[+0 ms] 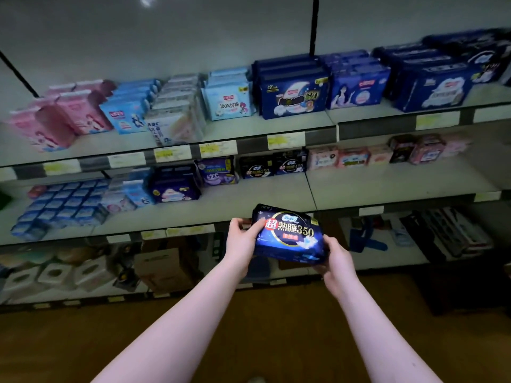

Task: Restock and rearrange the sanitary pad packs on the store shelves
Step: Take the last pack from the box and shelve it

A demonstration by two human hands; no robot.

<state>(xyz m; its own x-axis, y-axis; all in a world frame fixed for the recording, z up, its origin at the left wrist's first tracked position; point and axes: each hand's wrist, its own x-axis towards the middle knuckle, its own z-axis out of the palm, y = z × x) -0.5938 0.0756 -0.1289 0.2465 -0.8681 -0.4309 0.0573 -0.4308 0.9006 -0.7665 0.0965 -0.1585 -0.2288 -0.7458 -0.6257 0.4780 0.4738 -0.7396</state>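
— What are the hands doing?

— Both grasp one dark blue pack (290,234), its printed face turned up, "350" plain to read. The left hand (242,240) clasps the pack's left end, with the thumb laid on the front and the fingers (236,221) curled round the edge. The right hand (337,259) takes the lower right corner, with the thumb on top and the rest tucked beneath.

— And where is the pack?

— Held in the air, in front of the lip of the middle shelf (235,208). I cannot tell whether it touches the lip. Above the pack, farther back on that shelf, stand two black packs (272,165) of similar look.

— What can't you make out?

— The fingertips behind the pack are hidden. Up and left of the pack, the pink packs (69,117) and their pale blue neighbours are smeared, and so are the yellow price labels (218,148). Down and left of the pack, a cardboard box (163,265) sits in gloom. Both forearms run off the bottom edge.
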